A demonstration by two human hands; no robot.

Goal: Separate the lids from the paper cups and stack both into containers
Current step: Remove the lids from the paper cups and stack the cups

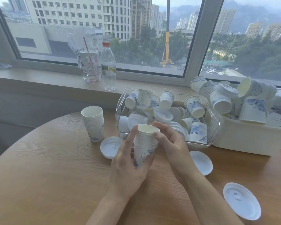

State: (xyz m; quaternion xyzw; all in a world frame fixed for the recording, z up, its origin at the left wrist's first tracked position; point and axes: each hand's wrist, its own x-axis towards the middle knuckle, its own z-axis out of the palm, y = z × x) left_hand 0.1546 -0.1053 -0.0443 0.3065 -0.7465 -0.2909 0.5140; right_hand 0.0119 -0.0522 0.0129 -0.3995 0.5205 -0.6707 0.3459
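Nearest on the round wooden table (47, 168), at the right edge, lies a white lid (241, 200), and a second lid (201, 162) lies a little farther in. Both forearms reach in from the near side. The left hand (128, 161) wraps its palm and curled fingers round the lower wall of a nested stack of cups (144, 143), holding it upright just above the table. The right hand (170, 142) stands beside it, its fingertips (156, 134) touching the top cup's rim, seemingly seating that cup; whether they pinch the rim or merely press it I cannot tell.

These paper cups look light and thin-walled, so I judge they would dent under a hard squeeze. The best hold is round the stacked rims, where the layers stiffen each other, or low on the wall as the left hand does. The lids look thin, slick and springy, and are best lifted by the edge.

To the left, a pile of lids (110, 147) lies beside a finished cup stack (93, 123). Beyond the hands a clear bin (215, 127) holds jumbled cups and lids, and a white tub (250, 140) to the right is heaped with more. On the far windowsill stand a water bottle (108, 67) and a bagged drink (88, 65).
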